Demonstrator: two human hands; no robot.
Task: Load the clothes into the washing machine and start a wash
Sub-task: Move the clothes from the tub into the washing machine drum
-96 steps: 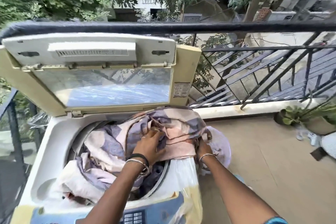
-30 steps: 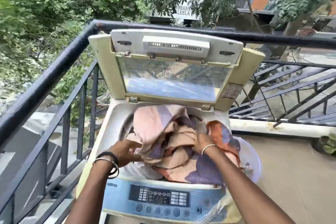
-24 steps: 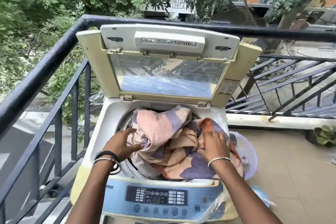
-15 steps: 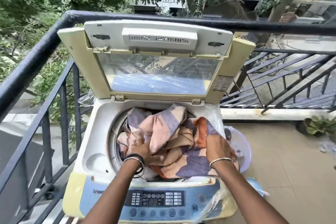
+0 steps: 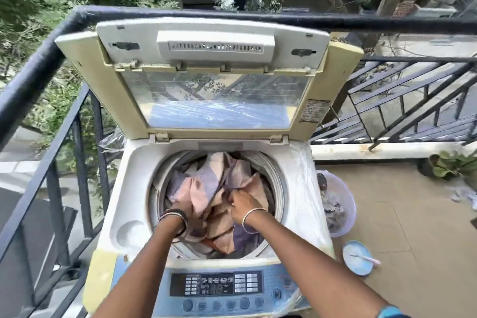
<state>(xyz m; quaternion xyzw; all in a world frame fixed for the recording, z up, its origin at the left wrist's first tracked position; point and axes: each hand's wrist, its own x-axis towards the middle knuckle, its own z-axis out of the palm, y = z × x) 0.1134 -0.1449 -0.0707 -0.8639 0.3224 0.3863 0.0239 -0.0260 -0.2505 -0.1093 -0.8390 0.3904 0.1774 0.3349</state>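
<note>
gripping clothes [image 5: 206, 188], right hand [image 5: 241, 202], left hand [image 5: 182, 219] buried

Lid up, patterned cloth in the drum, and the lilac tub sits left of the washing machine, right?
Not left: the head view shows the lilac tub on the floor right of the washing machine. The lid is up, patterned cloth in the drum.

Heaped cloth [image 5: 206, 183] now shoved down inside drum [image 5: 277, 183], off its rim. L hand [image 5: 178, 210] sunk wrist-deep under it; R hand [image 5: 240, 200] shifted inward toward L, gripping a fold.
</note>
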